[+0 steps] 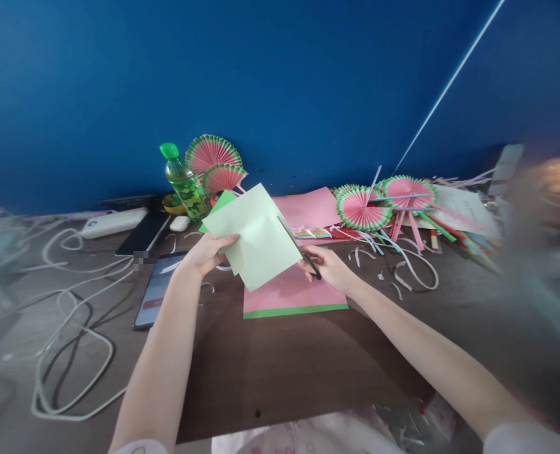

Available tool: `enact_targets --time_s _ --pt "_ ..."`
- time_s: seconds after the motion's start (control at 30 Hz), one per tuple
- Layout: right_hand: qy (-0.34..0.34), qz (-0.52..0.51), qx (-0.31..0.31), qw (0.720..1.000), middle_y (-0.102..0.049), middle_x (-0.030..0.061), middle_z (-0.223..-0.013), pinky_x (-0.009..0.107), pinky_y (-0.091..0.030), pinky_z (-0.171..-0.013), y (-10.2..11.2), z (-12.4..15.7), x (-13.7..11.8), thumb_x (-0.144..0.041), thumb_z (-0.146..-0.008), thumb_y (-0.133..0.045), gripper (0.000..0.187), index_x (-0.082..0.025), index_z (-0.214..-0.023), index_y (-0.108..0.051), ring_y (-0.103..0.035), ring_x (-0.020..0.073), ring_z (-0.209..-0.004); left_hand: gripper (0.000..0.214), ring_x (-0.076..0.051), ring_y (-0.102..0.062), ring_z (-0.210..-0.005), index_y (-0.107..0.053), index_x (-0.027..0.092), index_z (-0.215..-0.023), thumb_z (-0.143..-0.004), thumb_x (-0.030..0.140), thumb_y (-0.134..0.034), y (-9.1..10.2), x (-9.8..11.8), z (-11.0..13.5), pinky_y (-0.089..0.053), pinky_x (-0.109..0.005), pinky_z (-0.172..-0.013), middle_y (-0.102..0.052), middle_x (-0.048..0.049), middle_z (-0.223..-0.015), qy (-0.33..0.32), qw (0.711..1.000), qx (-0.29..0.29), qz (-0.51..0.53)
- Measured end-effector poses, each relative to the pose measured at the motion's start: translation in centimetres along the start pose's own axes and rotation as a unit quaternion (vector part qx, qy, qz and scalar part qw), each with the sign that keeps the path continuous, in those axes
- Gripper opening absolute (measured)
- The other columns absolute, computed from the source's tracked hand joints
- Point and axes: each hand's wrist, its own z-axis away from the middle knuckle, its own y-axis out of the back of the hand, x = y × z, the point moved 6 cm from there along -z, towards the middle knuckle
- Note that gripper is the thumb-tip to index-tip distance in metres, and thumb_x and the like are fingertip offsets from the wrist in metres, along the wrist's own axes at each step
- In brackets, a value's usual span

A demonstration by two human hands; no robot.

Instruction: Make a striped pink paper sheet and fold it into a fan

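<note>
Scissors (311,263) gripped in right hand (328,268), pale-green paper (261,243) pinched in left hand (208,253): best to cut slowly, keeping paper taut.

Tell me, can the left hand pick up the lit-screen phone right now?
Probably not while the left hand holds the pale green paper; it would likely have to let go first. Otherwise the way looks fairly free: the lit-screen phone lies beside the left forearm, partly hidden by it.
</note>
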Motion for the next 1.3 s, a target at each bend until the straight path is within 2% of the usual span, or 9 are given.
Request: enact_targets --time_s 0.23,0.43,0.57,0.77,0.93,1.13,1.3 --pt "-0.008 -0.012 -0.006 1.0 -0.049 -0.0034 -0.067 0.026 -0.042 -0.053 0.1 0.0 0.0 -0.037 -0.074 -0.062 0.028 -0.016 -0.092 -0.057 -0.049 0.0072 -0.049 0.048 -0.023 -0.062 -0.096 -0.065 0.02 -0.096 -0.051 0.022 -0.08 -0.1 -0.1 0.1 -0.053 -0.023 -0.06 -0.063 -0.008 -0.114 0.006 1.0 0.002 0.0" --pt "-0.008 -0.038 -0.009 0.999 -0.05 -0.0028 -0.065 0.026 -0.042 -0.054 -0.2 0.0 -0.5 -0.039 -0.073 -0.062 0.025 -0.016 -0.081 -0.055 -0.05 0.0082 -0.049 0.049 -0.025 -0.063 -0.093 -0.067 0.017 -0.094 -0.048 0.024 -0.08 -0.5 -0.1 0.3 -0.053 -0.025 -0.06 -0.066 -0.0101 -0.106 0.01 1.0 -0.002 -0.005" --pt "-0.009 -0.062 -0.014 0.998 -0.051 -0.0026 -0.066 0.026 -0.041 -0.053 -0.2 0.0 -0.3 -0.041 -0.072 -0.063 0.028 -0.017 -0.083 -0.055 -0.051 0.0086 -0.05 0.047 -0.024 -0.063 -0.092 -0.067 0.017 -0.091 -0.047 0.024 -0.081 -0.4 0.0 0.2 -0.054 -0.027 -0.063 -0.068 -0.0091 -0.102 0.0 1.0 0.001 -0.001" --pt "-0.012 -0.071 -0.024 0.997 -0.051 -0.0025 -0.066 0.026 -0.04 -0.053 -0.1 0.2 -0.1 -0.042 -0.073 -0.062 0.03 -0.016 -0.086 -0.055 -0.051 0.0086 -0.05 0.047 -0.023 -0.062 -0.096 -0.066 0.019 -0.093 -0.048 0.023 -0.08 -0.3 -0.1 0.1 -0.053 -0.025 -0.064 -0.064 -0.0076 -0.111 0.0 1.0 0.009 -0.001" --pt "-0.011 -0.071 -0.051 0.996 -0.052 -0.0028 -0.065 0.025 -0.036 -0.052 -0.3 0.4 -0.1 -0.042 -0.076 -0.06 0.028 -0.016 -0.086 -0.055 -0.051 0.0081 -0.05 0.043 -0.024 -0.063 -0.093 -0.067 0.018 -0.088 -0.047 0.023 -0.08 -0.4 -0.2 0.1 -0.054 -0.029 -0.07 -0.068 -0.0072 -0.101 0.004 1.0 0.014 -0.026" --pt "-0.015 -0.07 -0.04 0.997 -0.051 -0.0033 -0.058 0.025 -0.033 -0.049 -0.3 0.3 -0.1 -0.045 -0.077 -0.057 0.031 -0.017 -0.088 -0.055 -0.049 0.0095 -0.049 0.046 -0.025 -0.062 -0.095 -0.066 0.018 -0.09 -0.047 0.025 -0.08 -0.8 -0.2 0.3 -0.054 -0.032 -0.074 -0.069 -0.0072 -0.099 0.003 1.0 -0.01 -0.03" --pt "-0.011 -0.066 -0.014 0.998 -0.048 -0.0044 -0.058 0.024 -0.035 -0.05 -0.3 0.0 -0.3 -0.043 -0.076 -0.059 0.026 -0.018 -0.085 -0.057 -0.044 0.0081 -0.049 0.044 -0.024 -0.061 -0.098 -0.067 0.019 -0.09 -0.049 0.028 -0.08 -1.3 -0.4 0.5 -0.053 -0.028 -0.071 -0.068 -0.0059 -0.101 0.022 0.998 -0.04 -0.045"
